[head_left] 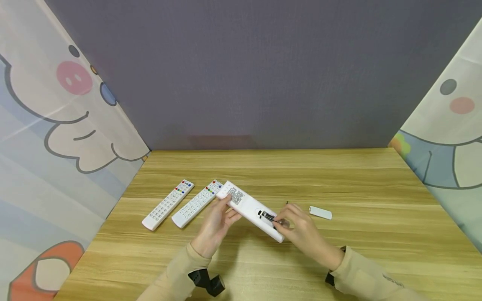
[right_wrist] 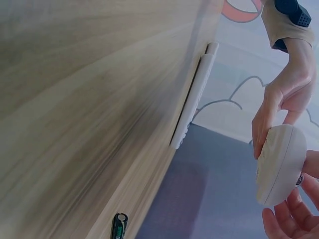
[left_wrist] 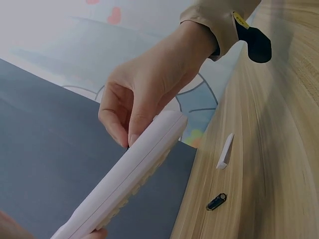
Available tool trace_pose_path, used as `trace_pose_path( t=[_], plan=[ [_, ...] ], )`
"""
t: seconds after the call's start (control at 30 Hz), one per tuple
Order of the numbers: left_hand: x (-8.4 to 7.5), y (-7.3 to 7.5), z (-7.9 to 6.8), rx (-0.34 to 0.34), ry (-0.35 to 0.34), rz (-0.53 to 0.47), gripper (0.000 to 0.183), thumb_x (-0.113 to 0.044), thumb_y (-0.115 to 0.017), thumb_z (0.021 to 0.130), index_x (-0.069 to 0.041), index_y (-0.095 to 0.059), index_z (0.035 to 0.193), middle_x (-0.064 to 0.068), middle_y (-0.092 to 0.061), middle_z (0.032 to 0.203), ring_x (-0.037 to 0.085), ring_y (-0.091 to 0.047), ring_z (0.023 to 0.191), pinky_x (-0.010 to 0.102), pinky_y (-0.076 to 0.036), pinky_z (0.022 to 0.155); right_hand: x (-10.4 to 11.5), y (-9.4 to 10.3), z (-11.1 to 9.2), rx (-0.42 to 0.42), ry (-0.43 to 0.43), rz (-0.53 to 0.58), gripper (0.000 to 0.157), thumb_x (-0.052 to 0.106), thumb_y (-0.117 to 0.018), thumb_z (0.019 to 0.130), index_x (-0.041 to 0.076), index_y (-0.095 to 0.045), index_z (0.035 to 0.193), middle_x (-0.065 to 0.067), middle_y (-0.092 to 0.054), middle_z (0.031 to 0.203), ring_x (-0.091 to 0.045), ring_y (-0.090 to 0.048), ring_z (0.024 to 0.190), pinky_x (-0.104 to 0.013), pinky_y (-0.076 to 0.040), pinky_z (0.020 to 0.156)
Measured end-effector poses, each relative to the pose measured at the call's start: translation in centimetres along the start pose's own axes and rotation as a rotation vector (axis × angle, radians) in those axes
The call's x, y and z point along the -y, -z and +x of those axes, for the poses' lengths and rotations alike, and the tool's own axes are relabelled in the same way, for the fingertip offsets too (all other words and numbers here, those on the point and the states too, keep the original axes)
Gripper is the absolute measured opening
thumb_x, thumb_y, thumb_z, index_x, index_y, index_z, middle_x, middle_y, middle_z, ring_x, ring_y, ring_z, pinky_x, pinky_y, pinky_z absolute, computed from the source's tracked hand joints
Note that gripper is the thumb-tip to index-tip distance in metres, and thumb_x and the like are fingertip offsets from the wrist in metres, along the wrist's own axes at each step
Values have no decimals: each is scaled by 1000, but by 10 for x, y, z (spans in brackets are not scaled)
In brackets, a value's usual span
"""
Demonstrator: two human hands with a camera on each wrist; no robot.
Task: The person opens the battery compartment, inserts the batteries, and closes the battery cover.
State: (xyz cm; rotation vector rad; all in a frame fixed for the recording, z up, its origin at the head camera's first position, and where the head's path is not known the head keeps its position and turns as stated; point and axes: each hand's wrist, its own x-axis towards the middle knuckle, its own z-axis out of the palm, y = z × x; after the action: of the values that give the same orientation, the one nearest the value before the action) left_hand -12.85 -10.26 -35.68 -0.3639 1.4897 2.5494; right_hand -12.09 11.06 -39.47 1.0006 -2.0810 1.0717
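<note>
A white remote control (head_left: 250,209) is held back side up and tilted above the table, its battery compartment uncovered. My left hand (head_left: 217,225) grips its upper end, thumb over the grey printed label. At the compartment, my right hand (head_left: 301,230) pinches a dark battery (head_left: 267,215) with thumb and fingertips, partly covering it. In the left wrist view, the right hand (left_wrist: 149,87) bends over the remote's far end. The right wrist view shows the remote's end (right_wrist: 283,167), with a battery end (right_wrist: 299,180) beside the fingers.
Two white remotes (head_left: 168,205) (head_left: 197,203) lie button side up on the left of the wooden table (head_left: 339,175). A white battery cover (head_left: 320,212) is at the right. Near it lies a loose dark battery (left_wrist: 217,201). A grey panel (head_left: 241,75) stands behind.
</note>
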Motion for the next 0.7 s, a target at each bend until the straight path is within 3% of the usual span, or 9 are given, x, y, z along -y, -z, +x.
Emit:
trace_pose_path(
  t=[0.23,0.37,0.47,0.7],
  plan=[
    [-1,0,0,4,2,2,32,-12,-39,97,4,-35,125,4,-58,93,16,-62,79,31,-55,79,1,-1,-1,-11,-22,1,24,-3,-76,61,6,-64,79,0,-59,83,-10,-53,73,-8,-47,66],
    [-4,0,0,5,11,6,36,-13,-37,98,5,-32,129,7,-55,98,18,-62,82,34,-53,85,3,5,-3,29,-169,4,23,1,-74,66,6,-65,86,-3,-60,93,-15,-58,85,-22,-53,78],
    [-6,0,0,-9,20,0,39,-12,-38,98,6,-31,131,9,-54,100,19,-62,84,35,-53,87,5,11,-4,74,-314,40,22,2,-71,72,5,-65,93,-5,-62,98,-14,-58,89,-30,-54,80],
    [-6,0,-1,-32,30,-2,40,-12,-39,97,6,-31,132,10,-54,102,20,-62,87,37,-51,90,1,24,-4,207,-614,402,28,7,-59,86,-4,-58,113,-19,-61,109,-4,-57,93,-20,-52,82]
  ],
)
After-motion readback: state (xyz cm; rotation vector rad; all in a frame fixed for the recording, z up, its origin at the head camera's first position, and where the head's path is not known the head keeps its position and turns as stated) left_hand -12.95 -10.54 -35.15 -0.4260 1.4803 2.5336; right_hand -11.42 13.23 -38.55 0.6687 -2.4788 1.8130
